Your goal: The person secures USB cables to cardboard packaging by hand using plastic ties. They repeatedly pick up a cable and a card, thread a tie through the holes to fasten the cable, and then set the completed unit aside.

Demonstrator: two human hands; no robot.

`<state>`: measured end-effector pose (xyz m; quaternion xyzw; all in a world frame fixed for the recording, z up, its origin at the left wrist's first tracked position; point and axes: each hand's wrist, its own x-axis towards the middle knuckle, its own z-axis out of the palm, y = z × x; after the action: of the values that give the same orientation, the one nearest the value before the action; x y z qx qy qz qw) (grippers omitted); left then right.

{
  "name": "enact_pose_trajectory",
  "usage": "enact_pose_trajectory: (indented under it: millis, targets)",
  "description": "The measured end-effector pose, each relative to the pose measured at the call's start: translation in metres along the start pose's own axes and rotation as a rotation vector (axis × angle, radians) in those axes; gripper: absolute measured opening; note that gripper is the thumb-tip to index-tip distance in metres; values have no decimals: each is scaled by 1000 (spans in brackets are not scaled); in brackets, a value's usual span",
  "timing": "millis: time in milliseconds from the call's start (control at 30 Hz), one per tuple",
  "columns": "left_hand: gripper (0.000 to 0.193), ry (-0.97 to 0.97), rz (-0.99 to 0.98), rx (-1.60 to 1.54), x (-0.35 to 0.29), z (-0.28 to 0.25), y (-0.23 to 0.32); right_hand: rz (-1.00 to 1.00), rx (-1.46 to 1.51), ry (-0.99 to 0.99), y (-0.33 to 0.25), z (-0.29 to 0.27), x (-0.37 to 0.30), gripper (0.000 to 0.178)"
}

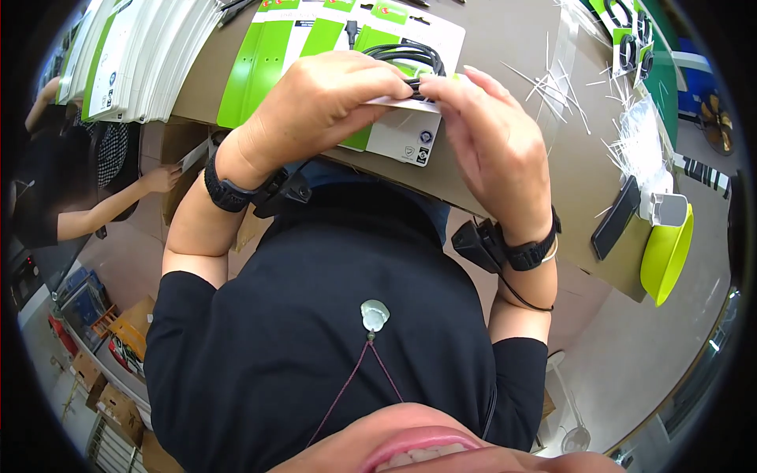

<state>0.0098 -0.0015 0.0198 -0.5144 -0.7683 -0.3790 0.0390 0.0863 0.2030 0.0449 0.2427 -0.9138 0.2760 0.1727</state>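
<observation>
Both my hands meet over the table's near edge, around a coiled black cable (406, 52) on a green and white packaging card (404, 103). My left hand (327, 98) is closed, its fingertips pinching at the card's near edge beside the coil. From the other side, my right hand (501, 130) grips the same card and cable with curled fingers. The cable's black plug (352, 33) shows beyond my left knuckles. What lies under my fingertips is partly hidden. More flat green and white cards (256, 75) lie beneath and to the left.
Tall stacks of cards (162, 59) stand far left. Loose white cable ties (556, 91) are scattered at right, by a clear bag of ties (643, 146), a black phone (615, 218) and a lime-green bowl (667, 256). Carded cables (625, 47) lie far right. A co-worker's hand (163, 179) is at left.
</observation>
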Motion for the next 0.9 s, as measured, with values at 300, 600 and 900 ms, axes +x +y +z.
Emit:
enact_pose_trajectory:
  millis: [300, 600, 900]
  targets:
    - [22, -30, -120, -144, 7, -6, -2, -236, -172, 101, 7, 14, -3, 25]
    - [24, -17, -107, -101, 9, -7, 0, -307, 50, 112, 9, 8, -15, 17]
    - [29, -11, -104, -51, 3, -9, 8, -319, 136, 138, 3, 3, -20, 11]
